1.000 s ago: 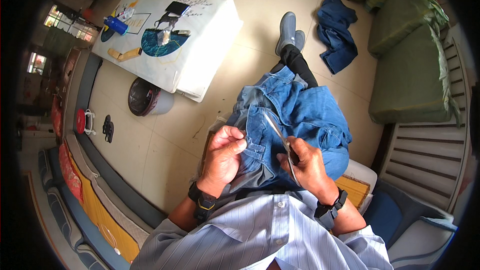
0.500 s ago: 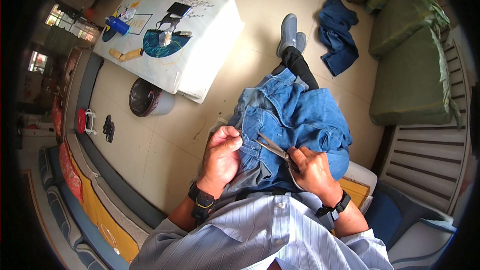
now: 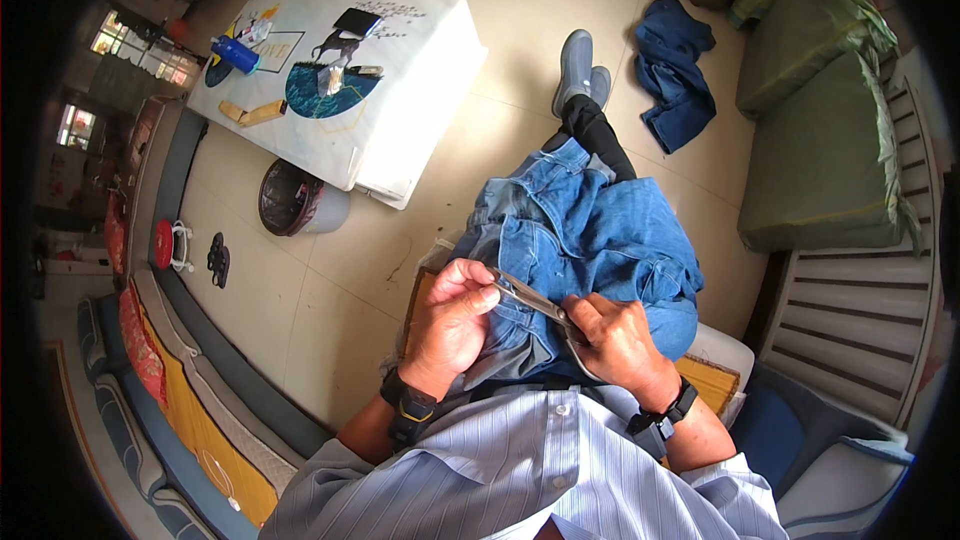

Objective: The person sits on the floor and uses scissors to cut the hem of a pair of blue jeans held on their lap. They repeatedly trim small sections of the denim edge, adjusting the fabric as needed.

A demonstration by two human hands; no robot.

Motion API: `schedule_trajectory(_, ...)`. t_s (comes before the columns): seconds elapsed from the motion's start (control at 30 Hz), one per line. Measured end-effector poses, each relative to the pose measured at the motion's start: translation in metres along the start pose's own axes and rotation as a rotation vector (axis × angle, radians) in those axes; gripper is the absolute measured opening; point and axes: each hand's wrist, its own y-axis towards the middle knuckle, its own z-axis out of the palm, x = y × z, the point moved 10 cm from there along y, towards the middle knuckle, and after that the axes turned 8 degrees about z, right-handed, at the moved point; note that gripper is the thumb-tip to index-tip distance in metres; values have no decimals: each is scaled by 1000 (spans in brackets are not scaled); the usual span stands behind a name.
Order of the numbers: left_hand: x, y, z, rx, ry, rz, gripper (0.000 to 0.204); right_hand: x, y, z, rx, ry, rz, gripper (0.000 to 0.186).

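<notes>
Blue denim jeans [image 3: 610, 230] lie rumpled across my lap. My right hand [image 3: 610, 335] is closed round the handles of silver scissors [image 3: 530, 295], whose blades point left and reach the fingertips of my left hand [image 3: 455, 315]. My left hand is pinched at the jeans' edge; whatever is between its thumb and finger is too small to make out.
A white table [image 3: 415, 70] holds a blue bottle [image 3: 236, 55] and small items. Below it stands a bin [image 3: 290, 195]. Dark jeans [image 3: 670, 70] lie on the floor near my shoes [image 3: 575, 70]. Green covered cushions [image 3: 815, 160] are at right, a padded sofa [image 3: 150, 360] at left.
My right hand has tilted the scissors leftward and down from a steeper angle, bringing the blades to my left fingertips. My left hand has moved slightly right.
</notes>
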Motion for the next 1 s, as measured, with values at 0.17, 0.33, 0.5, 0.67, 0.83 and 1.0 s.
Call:
schedule_trajectory(0.17,0,1,3,28,-2,23,18,3,2,0,-32,-24,-23,22)
schedule_trajectory(0.33,0,1,0,17,-4,36,19,6,3,0,-56,-68,-49,20)
schedule_trajectory(0.5,1,0,-3,2,-1,39,20,6,2,2,-69,-98,-58,20)
schedule_trajectory(0.67,0,2,-5,0,6,34,21,-3,5,6,-15,10,-6,19)
schedule_trajectory(0.83,-3,3,-12,0,35,49,23,-18,27,6,66,234,122,23)
schedule_trajectory(1.0,-13,5,-10,83,272,-37,30,-29,52,-2,133,506,362,40)
